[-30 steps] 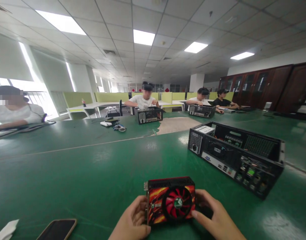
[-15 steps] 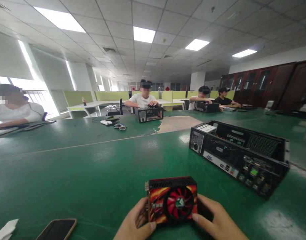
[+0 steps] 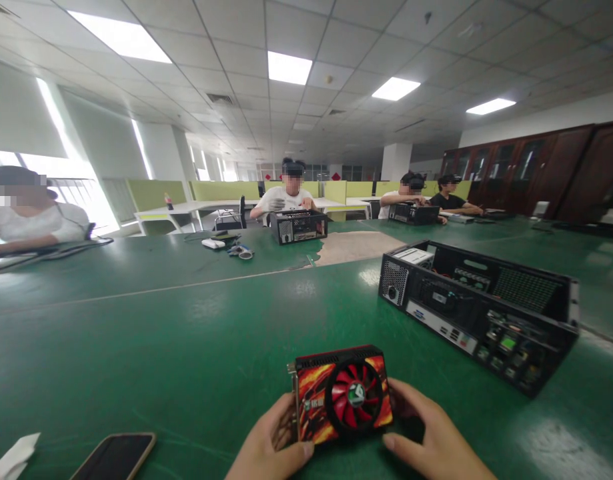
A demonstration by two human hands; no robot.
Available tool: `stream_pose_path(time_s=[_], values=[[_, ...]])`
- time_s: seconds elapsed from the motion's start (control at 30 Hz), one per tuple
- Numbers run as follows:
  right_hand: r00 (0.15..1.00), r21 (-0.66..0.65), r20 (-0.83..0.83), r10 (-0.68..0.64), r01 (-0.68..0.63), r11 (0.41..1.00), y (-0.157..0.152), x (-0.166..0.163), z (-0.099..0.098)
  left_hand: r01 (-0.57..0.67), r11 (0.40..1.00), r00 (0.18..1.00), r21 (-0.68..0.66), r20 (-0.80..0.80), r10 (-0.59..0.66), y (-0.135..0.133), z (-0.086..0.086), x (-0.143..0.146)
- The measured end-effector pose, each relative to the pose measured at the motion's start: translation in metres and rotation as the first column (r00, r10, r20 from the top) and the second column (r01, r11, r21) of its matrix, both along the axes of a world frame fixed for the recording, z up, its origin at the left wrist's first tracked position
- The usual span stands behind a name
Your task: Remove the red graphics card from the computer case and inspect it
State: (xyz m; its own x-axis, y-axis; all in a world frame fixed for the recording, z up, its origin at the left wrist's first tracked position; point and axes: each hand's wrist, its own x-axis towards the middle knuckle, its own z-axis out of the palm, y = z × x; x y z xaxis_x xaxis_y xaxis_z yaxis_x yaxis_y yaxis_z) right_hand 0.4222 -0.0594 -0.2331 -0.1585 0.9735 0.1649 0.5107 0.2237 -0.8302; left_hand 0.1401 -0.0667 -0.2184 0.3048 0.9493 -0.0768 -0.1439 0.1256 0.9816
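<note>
A red and black graphics card [image 3: 313,405] with a flame pattern and one round fan faces me just over the green table, tilted a little with its right end higher. My left hand [image 3: 273,440] grips its left end by the metal bracket, thumb at the lower front corner and fingers partly hidden behind. At the right end, my right hand [image 3: 431,433] curves around the card's edge. Its fingers go behind the card, and its thumb sits just below the lower right corner. Beyond, to the right, an open black computer case [image 3: 479,313] lies on its side.
A phone [image 3: 113,459] and white paper [image 3: 16,459] lie at the table's near left. Across the green table [image 3: 186,360], a person [image 3: 286,199] works at another case [image 3: 301,228]. Further people sit left and far right. Small tools and a tape roll [image 3: 245,253] lie beyond the table seam.
The graphics card has tilted, its right end rising, and shifted slightly left. My right thumb has come off its front face. The person across has raised a gloved hand from the case.
</note>
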Motion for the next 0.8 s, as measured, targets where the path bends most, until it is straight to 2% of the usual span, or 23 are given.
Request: stream_pose_path(time_s=[0.1, 0.23, 0.4, 0.5, 0.57, 0.67, 0.8], values=[[0.985, -0.007, -0.091, -0.144, 0.144, 0.989, 0.0, 0.006, 0.008, -0.003, 1.0, 1.0, 0.007, 0.01, 0.003, 0.0, 0.001, 0.0], [0.972, 0.006, -0.187, -0.14, 0.144, 0.99, -0.004, 0.012, 0.031, 0.013, 1.0, 1.0, 0.025, 0.02, -0.014, 0.002, -0.003, -0.001], [0.985, 0.067, -0.096, -0.145, 0.152, 0.986, 0.0, -0.001, 0.055, 0.082, 0.995, 0.996, 0.057, 0.02, -0.083, 0.004, -0.004, -0.002], [0.994, 0.069, -0.019, -0.112, 0.113, 0.991, 0.003, -0.011, 0.064, 0.067, 0.996, 0.998, 0.059, 0.014, -0.068, 0.004, -0.002, -0.002], [0.983, 0.121, -0.016, -0.183, 0.183, 0.976, 0.002, -0.013, 0.068, 0.06, 0.997, 0.998, 0.05, 0.012, -0.06, 0.004, -0.002, -0.001], [0.944, 0.199, -0.073, -0.322, 0.33, 0.923, -0.007, -0.009, 0.076, 0.075, 0.996, 0.996, 0.051, 0.033, -0.077, 0.005, -0.002, 0.0], [0.96, 0.136, -0.064, -0.271, 0.277, 0.951, -0.014, -0.005, 0.081, 0.062, 0.996, 0.996, 0.066, 0.061, -0.066, 0.004, -0.001, 0.002]])
